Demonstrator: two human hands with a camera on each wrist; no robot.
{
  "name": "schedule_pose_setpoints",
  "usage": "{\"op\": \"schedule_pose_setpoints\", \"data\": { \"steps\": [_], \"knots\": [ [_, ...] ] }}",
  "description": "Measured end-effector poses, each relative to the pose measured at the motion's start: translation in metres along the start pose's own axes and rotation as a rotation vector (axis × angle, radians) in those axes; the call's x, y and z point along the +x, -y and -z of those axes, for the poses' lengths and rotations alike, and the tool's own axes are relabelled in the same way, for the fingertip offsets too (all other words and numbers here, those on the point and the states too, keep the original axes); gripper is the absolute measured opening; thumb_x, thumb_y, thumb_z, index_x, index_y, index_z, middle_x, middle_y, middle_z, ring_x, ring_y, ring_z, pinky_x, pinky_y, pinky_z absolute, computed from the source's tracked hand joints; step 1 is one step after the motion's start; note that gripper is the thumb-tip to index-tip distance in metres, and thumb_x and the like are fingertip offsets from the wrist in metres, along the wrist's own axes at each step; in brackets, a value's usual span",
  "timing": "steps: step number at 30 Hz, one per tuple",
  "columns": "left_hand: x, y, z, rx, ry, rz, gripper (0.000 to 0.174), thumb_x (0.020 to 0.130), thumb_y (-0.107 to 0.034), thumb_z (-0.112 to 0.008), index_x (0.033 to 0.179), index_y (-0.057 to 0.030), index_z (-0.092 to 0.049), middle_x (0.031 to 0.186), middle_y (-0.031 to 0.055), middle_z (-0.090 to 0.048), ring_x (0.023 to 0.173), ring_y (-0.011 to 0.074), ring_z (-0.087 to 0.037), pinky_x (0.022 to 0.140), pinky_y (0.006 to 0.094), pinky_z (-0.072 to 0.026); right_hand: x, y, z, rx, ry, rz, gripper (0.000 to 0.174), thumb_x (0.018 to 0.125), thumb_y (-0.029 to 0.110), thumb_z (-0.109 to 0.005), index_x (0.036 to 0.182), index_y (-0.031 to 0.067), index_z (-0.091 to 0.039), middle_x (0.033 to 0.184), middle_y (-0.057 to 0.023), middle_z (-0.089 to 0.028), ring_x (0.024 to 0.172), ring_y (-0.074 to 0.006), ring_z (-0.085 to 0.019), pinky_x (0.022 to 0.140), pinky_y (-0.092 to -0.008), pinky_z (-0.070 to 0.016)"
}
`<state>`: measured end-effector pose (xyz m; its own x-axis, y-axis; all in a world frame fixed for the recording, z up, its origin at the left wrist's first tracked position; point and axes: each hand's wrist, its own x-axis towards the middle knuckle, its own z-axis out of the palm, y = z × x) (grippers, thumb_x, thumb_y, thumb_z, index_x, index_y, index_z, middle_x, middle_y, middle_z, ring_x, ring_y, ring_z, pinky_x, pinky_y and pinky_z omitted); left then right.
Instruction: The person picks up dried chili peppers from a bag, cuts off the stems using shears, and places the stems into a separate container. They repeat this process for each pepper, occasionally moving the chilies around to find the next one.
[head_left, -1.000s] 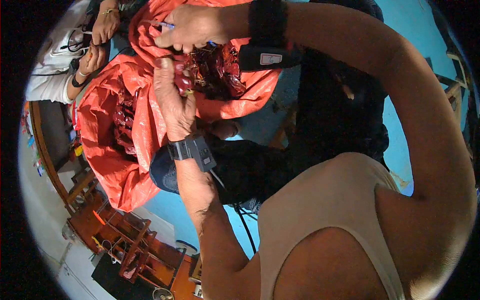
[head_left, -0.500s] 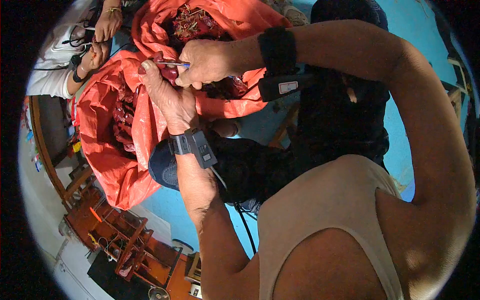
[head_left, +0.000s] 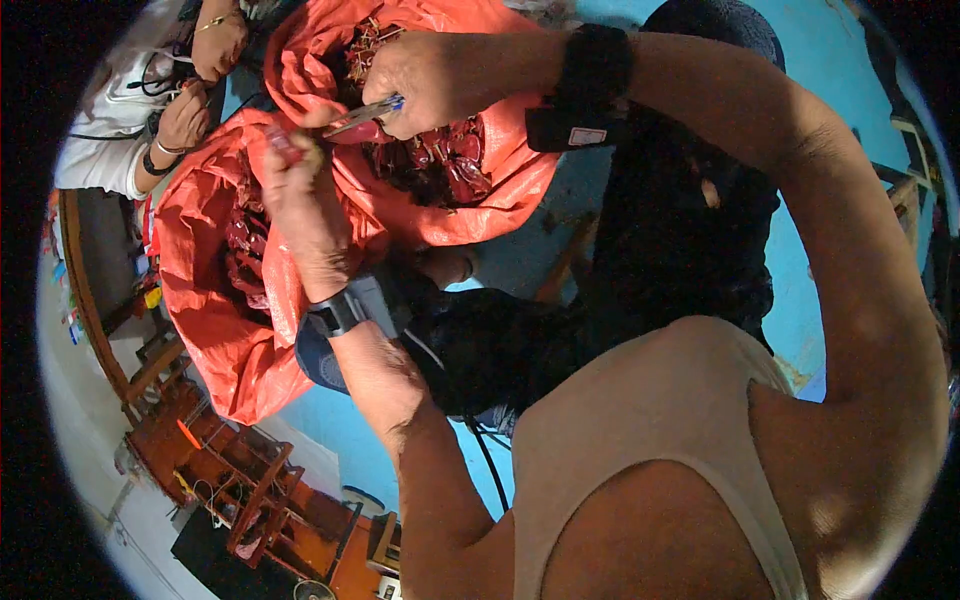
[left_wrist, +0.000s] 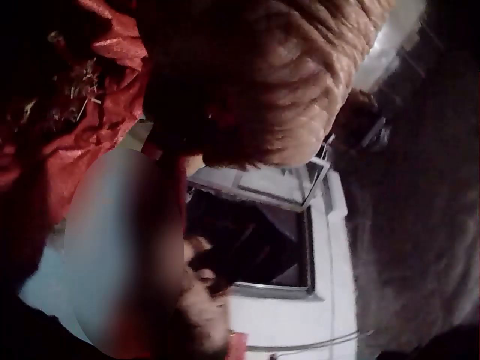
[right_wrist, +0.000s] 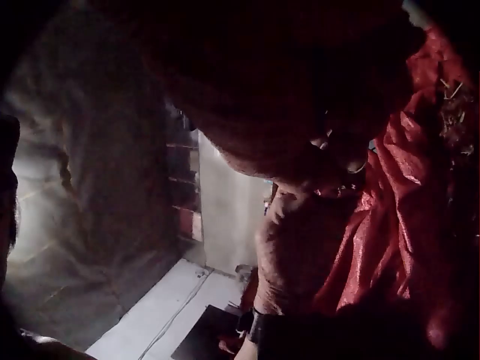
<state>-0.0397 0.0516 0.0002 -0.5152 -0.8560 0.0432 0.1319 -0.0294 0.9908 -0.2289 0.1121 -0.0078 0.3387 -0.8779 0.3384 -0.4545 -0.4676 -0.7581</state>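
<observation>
**Blue floor, orange sacks, two busy hands**

Blue floor (head_left: 335, 425) lies under everything in this room. Two big orange sacks sit on it. The left sack (head_left: 210, 310) is at 9 o'clock and the top sack (head_left: 500, 190) is at 12 o'clock. The two sacks touch each other. Both hold heaps of dry red chillies (head_left: 440, 160). A brown wooden rack (head_left: 250, 490) stands at 7 o'clock. Another person in a white top (head_left: 100, 140) sits at 10 o'clock, behind the left sack.

The right hand (head_left: 440, 75) is at 12 o'clock, over the top sack. Its fingers are curled tight round scissors (head_left: 365, 115) with a blue handle. The blades are almost together and point to 8 o'clock, at the other hand.

The left hand (head_left: 300, 210) is at 10 o'clock, where the two sacks meet. Its fingers are curled in and pinch one small red chilli (head_left: 283, 145). The chilli sticks out of the top of the fist, just beside the scissor tips. I cannot tell if they touch.

Both wrist views are dark and blurry. The left wrist view shows the curled fingers from close up.
</observation>
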Motion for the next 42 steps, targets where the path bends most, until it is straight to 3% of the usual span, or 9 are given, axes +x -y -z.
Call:
{"op": "schedule_pose_setpoints", "data": {
  "steps": [10, 17, 19, 22, 28, 30, 34, 36, 42],
  "knots": [
    [-0.017, 0.013, -0.021, 0.322, 0.54, 0.392, 0.031, 0.083, -0.025, -0.054, 0.105, -0.003, -0.053, 0.085, 0.0055, -0.06, 0.069, 0.0113, -0.055, 0.065, 0.0239, -0.0443, -0.003, 0.0, 0.015, 0.012, 0.153, -0.047, 0.021, 0.059, 0.024, -0.058, 0.067, 0.0049, -0.062, 0.06, -0.0124, -0.058, 0.057, -0.0256, -0.058, 0.053, -0.037, -0.0435],
    [-0.029, 0.014, -0.045, 0.268, 0.243, 0.256, 0.028, 0.084, -0.029, -0.055, 0.091, -0.0015, -0.056, 0.072, 0.0014, -0.057, 0.06, 0.0073, -0.052, 0.055, 0.02, -0.0421, -0.001, -0.013, 0.007, 0.06, 0.082, -0.044, 0.021, 0.063, 0.025, -0.06, 0.064, 0.004, -0.057, 0.053, -0.0061, -0.055, 0.046, -0.0168, -0.054, 0.045, -0.0305, -0.0421],
    [-0.026, 0.017, -0.049, 0.205, 0.096, 0.062, 0.027, 0.085, -0.029, -0.053, 0.087, -0.0027, -0.055, 0.068, 0.0001, -0.055, 0.057, 0.0055, -0.049, 0.05, 0.0196, -0.0393, -0.002, -0.006, 0.006, 0.796, 0.09, -0.527, 0.019, 0.075, 0.019, -0.054, 0.069, 0.0014, -0.051, 0.046, 0.0037, -0.039, 0.042, -0.0063, -0.038, 0.04, -0.0226, -0.0286],
    [-0.024, 0.016, -0.049, 0.246, 0.052, 0.072, 0.026, 0.085, -0.03, -0.053, 0.083, -0.0038, -0.054, 0.068, 0.0005, -0.055, 0.057, 0.0051, -0.048, 0.049, 0.0189, -0.0383, -0.017, 0.001, 0.01, 0.912, 0.052, -0.204, 0.026, 0.079, 0.028, -0.054, 0.071, 0.0043, -0.05, 0.047, 0.0071, -0.033, 0.042, -0.0021, -0.033, 0.038, -0.0193, -0.0223],
    [-0.028, 0.014, -0.037, 0.516, 0.218, -0.089, 0.025, 0.084, -0.023, -0.053, 0.093, -0.0007, -0.057, 0.068, 0.0008, -0.055, 0.058, 0.0066, -0.047, 0.052, 0.0222, -0.0382, -0.011, -0.002, 0.019, 0.645, 0.269, -0.489, 0.032, 0.08, 0.033, -0.054, 0.065, 0.0053, -0.053, 0.048, 0.0039, -0.038, 0.044, -0.0027, -0.034, 0.04, -0.02, -0.0251],
    [-0.029, 0.015, -0.032, 0.527, 0.335, 0.059, 0.024, 0.084, -0.022, -0.054, 0.094, -0.0006, -0.057, 0.067, 0.0004, -0.055, 0.057, 0.0062, -0.046, 0.052, 0.0218, -0.0377, -0.009, -0.016, 0.004, 0.362, 0.141, 0.14, 0.034, 0.08, 0.034, -0.054, 0.064, 0.0047, -0.053, 0.049, 0.0031, -0.04, 0.044, -0.0039, -0.037, 0.04, -0.0206, -0.0275],
    [-0.036, 0.011, -0.033, 0.468, 0.326, 0.06, 0.024, 0.083, -0.024, -0.056, 0.092, -0.0022, -0.059, 0.064, -0.0014, -0.055, 0.052, 0.0042, -0.045, 0.047, 0.0196, -0.0359, -0.012, -0.012, -0.003, 0.372, 0.272, -0.065, 0.035, 0.081, 0.035, -0.054, 0.065, 0.004, -0.054, 0.051, 0.0033, -0.041, 0.044, -0.0051, -0.036, 0.041, -0.0215, -0.0292],
    [-0.035, 0.007, -0.029, 0.329, 0.24, 0.215, 0.029, 0.081, -0.03, -0.058, 0.093, -0.0038, -0.058, 0.062, -0.0012, -0.054, 0.049, 0.0044, -0.046, 0.043, 0.0186, -0.0351, -0.016, -0.001, -0.007, 0.818, 0.089, -0.391, 0.034, 0.082, 0.033, -0.054, 0.062, 0.0056, -0.05, 0.052, 0.0029, -0.04, 0.043, -0.0052, -0.034, 0.04, -0.0217, -0.0279],
    [-0.025, 0.009, -0.028, -0.119, 0.292, 0.149, 0.036, 0.08, -0.036, -0.058, 0.088, -0.0008, -0.055, 0.055, 0.0004, -0.048, 0.043, 0.0073, -0.04, 0.041, 0.0204, -0.0316, -0.012, 0.026, 0.006, 1.302, 0.153, -0.285, 0.042, 0.085, 0.027, -0.049, 0.049, 0.0134, -0.03, 0.044, 0.0036, -0.027, 0.037, -0.0065, -0.025, 0.038, -0.0215, -0.0217]
  ]
}}
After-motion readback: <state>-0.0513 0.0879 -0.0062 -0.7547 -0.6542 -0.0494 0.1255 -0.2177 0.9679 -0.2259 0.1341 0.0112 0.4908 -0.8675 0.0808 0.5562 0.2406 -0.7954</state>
